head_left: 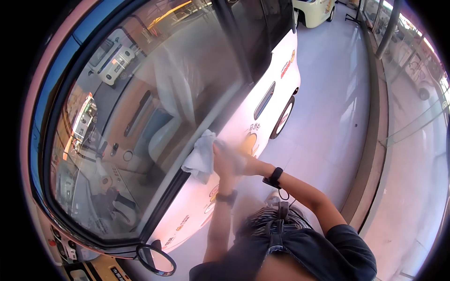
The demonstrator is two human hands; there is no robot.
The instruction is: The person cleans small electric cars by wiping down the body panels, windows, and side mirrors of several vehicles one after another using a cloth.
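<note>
A crumpled pale grey cloth (200, 157) lies against the lower edge of the car's side window (154, 107), on the dark trim strip. My left hand (224, 164), with a dark band on its wrist, is closed on the cloth's right side. My right hand (238, 158), with a black watch on the wrist, is close beside the left one and overlaps it in view. Motion smears its fingers, so their grip is hidden. Below both hands is the pink-white car door (225, 140) with cartoon stickers.
A round side mirror (157, 260) sticks out at the lower left. The car's door handle (265, 100) and rear wheel (283, 117) are farther along. Another pale vehicle (315, 13) stands at the top. A low ledge (370, 140) and glass panels (412, 112) run along the right.
</note>
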